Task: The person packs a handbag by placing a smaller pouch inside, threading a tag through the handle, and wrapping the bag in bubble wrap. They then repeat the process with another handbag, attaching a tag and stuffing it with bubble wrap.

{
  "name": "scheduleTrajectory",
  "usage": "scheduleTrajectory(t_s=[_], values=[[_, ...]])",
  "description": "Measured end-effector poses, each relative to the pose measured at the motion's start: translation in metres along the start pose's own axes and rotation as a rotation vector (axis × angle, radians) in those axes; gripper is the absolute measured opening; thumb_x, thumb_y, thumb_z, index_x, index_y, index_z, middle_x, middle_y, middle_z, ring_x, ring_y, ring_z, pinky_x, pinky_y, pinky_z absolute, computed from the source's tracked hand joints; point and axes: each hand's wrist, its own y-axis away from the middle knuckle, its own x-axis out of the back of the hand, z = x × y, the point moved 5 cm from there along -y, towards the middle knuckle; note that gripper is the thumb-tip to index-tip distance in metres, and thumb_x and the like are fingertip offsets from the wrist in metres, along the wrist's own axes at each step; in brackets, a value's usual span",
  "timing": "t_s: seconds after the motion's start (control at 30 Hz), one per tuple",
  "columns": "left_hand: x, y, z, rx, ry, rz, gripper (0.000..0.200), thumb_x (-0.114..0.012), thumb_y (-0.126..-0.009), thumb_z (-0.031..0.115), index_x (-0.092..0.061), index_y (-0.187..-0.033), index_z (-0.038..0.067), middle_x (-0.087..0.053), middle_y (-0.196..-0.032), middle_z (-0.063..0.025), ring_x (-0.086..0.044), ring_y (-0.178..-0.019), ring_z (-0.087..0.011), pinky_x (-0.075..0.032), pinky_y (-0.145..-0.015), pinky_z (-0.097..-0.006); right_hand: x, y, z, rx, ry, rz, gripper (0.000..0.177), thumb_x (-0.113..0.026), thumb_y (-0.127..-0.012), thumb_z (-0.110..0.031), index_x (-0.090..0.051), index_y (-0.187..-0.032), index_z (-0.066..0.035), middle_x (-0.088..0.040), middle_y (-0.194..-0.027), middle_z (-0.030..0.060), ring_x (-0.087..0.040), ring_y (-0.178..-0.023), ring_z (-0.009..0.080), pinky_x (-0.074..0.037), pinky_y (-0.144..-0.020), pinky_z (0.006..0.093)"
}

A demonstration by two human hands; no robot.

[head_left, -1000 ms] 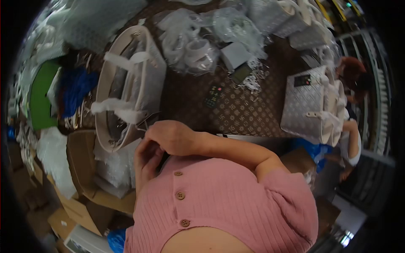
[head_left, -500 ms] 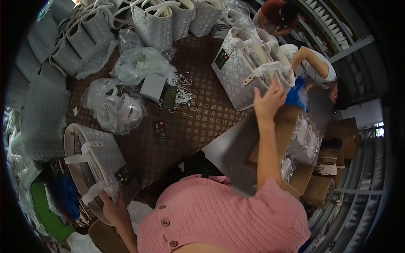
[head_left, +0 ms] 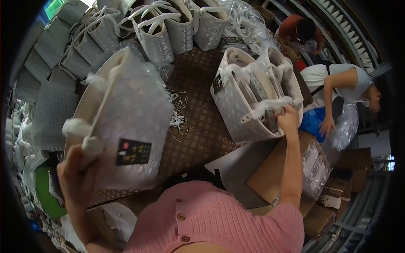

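My left hand [head_left: 75, 168] grips a large white embossed handbag [head_left: 135, 101] by its upper edge, close to a wrapped strap end. The bag is raised and tilted, somewhat blurred, with a black tag [head_left: 133, 152] on its side facing me. At the right, my right hand [head_left: 289, 119] is closed on the rim and wrapped handle of one of the standing white tote bags [head_left: 240, 114]. These totes stand side by side at the table's right edge, with thin white wrapping on their handles; another black tag [head_left: 218, 84] hangs on the outer one.
A heap of white strings [head_left: 179, 111] lies on the brown patterned table [head_left: 198, 139]. Several white bags [head_left: 156, 46] line the back and left. Cardboard boxes [head_left: 270, 168] stand at the lower right. Two people are beyond, one handling clear plastic [head_left: 346, 126] near a blue bag [head_left: 313, 120].
My left hand has lifted the handbag, which now covers the plastic-wrapped straps and small box. My right hand has closed on the right tote. The nearer person has shifted right.
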Motion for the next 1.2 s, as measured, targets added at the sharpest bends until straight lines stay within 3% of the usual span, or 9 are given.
scheduleTrajectory(t_s=[0.1, 0.4, 0.6, 0.63, 0.77, 0.83, 0.93, 1.17, 1.2], values=[[-0.067, -0.066, 0.035, -0.317, -0.225, -0.038, 0.021, -0.063, -0.073, 0.016, -0.049, -0.083, 0.004, -0.053, -0.063, -0.0119, -0.055, -0.058, -0.0332, -0.042, -0.051, -0.0400, 0.009, 0.013, 0.028, -0.079, -0.211, 0.010, 0.018, -0.062, -0.065, -0.005, -0.057, -0.082, -0.002, -0.059, -0.076, 0.0163, -0.058, -0.074, 0.0348, -0.044, -0.064, 0.0365], [-0.320, -0.220, 0.076, -0.815, -0.077, -0.304, 0.017, -0.051, -0.076, 0.016, -0.050, -0.091, 0.008, -0.061, -0.078, -0.0090, -0.062, -0.076, -0.0266, -0.047, -0.060, -0.0400, 0.030, 0.028, 0.027, 0.016, -0.169, 0.026, 0.010, -0.059, -0.073, -0.007, -0.054, -0.079, 0.000, -0.053, -0.070, 0.0156, -0.055, -0.064, 0.0300, -0.043, -0.059, 0.0318], [-0.379, -0.263, 0.093, -0.714, 0.048, -0.504, 0.022, -0.056, -0.075, 0.019, -0.057, -0.095, 0.009, -0.059, -0.080, -0.0105, -0.059, -0.081, -0.0297, -0.045, -0.066, -0.0417, 0.010, 0.013, 0.032, -0.061, -0.183, 0.135, 0.010, -0.060, -0.071, -0.004, -0.054, -0.078, 0.000, -0.051, -0.069, 0.0162, -0.052, -0.064, 0.0333, -0.042, -0.058, 0.0359], [-0.354, -0.274, 0.087, -0.875, 0.319, -0.364, 0.019, -0.056, -0.075, 0.020, -0.062, -0.087, 0.007, -0.058, -0.079, -0.0133, -0.057, -0.082, -0.0317, -0.045, -0.069, -0.0419, 0.007, 0.007, 0.033, -0.058, -0.189, 0.141, 0.010, -0.060, -0.071, -0.004, -0.054, -0.078, 0.000, -0.051, -0.069, 0.0162, -0.052, -0.064, 0.0333, -0.042, -0.058, 0.0359], [-0.265, -0.354, 0.002, -0.052, -0.327, 0.393, 0.026, -0.059, -0.074, 0.025, -0.060, -0.080, 0.000, -0.058, -0.081, -0.0178, -0.055, -0.085, -0.0336, -0.046, -0.073, -0.0377, 0.011, -0.013, 0.020, -0.034, -0.073, 0.093, 0.010, -0.058, -0.070, -0.004, -0.052, -0.077, 0.001, -0.050, -0.071, 0.0179, -0.050, -0.068, 0.0382, -0.041, -0.060, 0.0393], [-0.271, -0.375, -0.074, 0.095, -0.628, 0.180, 0.027, -0.055, -0.080, 0.023, -0.056, -0.097, 0.003, -0.059, -0.093, -0.0172, -0.059, -0.082, -0.0325, -0.049, -0.068, -0.0408, 0.011, -0.016, 0.016, -0.021, -0.039, 0.094, 0.012, -0.056, -0.071, -0.007, -0.049, -0.074, 0.002, -0.048, -0.071, 0.0195, -0.048, -0.069, 0.0406, -0.040, -0.061, 0.0413], [-0.268, -0.387, -0.123, 0.284, -0.283, 0.046, 0.039, -0.049, -0.081, 0.014, -0.040, -0.118, 0.004, -0.060, -0.091, -0.0206, -0.059, -0.088, -0.0378, -0.048, -0.072, -0.0463, 0.006, -0.015, 0.016, -0.015, -0.034, 0.044, 0.012, -0.056, -0.071, -0.006, -0.047, -0.075, 0.002, -0.047, -0.071, 0.0200, -0.047, -0.069, 0.0412, -0.039, -0.060, 0.0410], [-0.106, -0.402, -0.149, 0.001, -0.370, 0.391, 0.047, -0.063, -0.067, 0.022, -0.053, -0.111, 0.012, -0.062, -0.090, -0.0153, -0.061, -0.081, -0.0297, -0.047, -0.070, -0.0401, 0.006, -0.017, 0.008, 0.018, -0.052, 0.034, 0.014, -0.058, -0.071, -0.004, -0.047, -0.078, 0.003, -0.048, -0.075, 0.0218, -0.045, -0.074, 0.0437, -0.040, -0.065, 0.0408], [-0.079, -0.395, -0.149, 0.173, -0.311, 0.280, 0.048, -0.064, -0.069, 0.024, -0.053, -0.113, 0.011, -0.063, -0.092, -0.0123, -0.061, -0.082, -0.0263, -0.047, -0.070, -0.0367, 0.005, -0.015, 0.013, -0.004, -0.039, 0.016, 0.015, -0.058, -0.070, -0.003, -0.048, -0.079, 0.003, -0.049, -0.076, 0.0216, -0.045, -0.075, 0.0439, -0.040, -0.065, 0.0408]])
